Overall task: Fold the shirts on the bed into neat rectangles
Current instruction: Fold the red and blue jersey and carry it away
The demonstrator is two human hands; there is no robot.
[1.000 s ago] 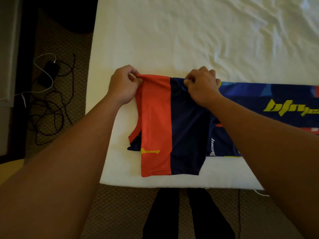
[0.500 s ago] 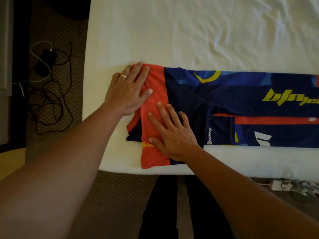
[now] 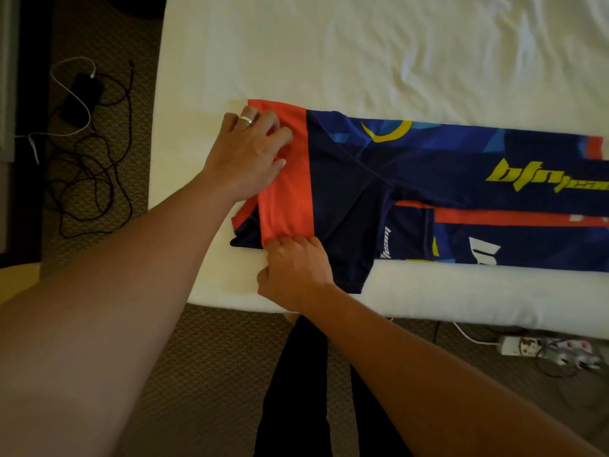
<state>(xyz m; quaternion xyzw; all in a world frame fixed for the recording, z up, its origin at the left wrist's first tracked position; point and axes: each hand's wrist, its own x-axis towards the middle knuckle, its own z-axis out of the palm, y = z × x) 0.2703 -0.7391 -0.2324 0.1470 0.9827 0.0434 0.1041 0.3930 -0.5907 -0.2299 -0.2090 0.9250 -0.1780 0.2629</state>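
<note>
A navy, blue and orange sports shirt (image 3: 461, 166) with yellow lettering lies as a long folded strip along the near edge of the white bed (image 3: 362, 44). Its orange-banded sleeve (image 3: 290, 199) is folded over at the left end. My left hand (image 3: 247, 153), with a ring on one finger, sits on the far part of the orange band, and its bent fingers and thumb pinch the cloth. My right hand (image 3: 293, 268) grips the near end of the orange band at the mattress edge, fingers curled round the hem.
The bed's left edge runs just left of the shirt. A dark phone (image 3: 82, 97) and tangled cables lie on the carpet to the left. A white power strip (image 3: 527, 346) with cords sits on the floor at the right. My dark-trousered legs (image 3: 296, 390) stand at the bed edge.
Both hands lay flat on the sleeve half a second ago. Now the right hand has slid toward me to the sleeve's near end and gripped it, and the left hand's fingers have bent onto the cloth.
</note>
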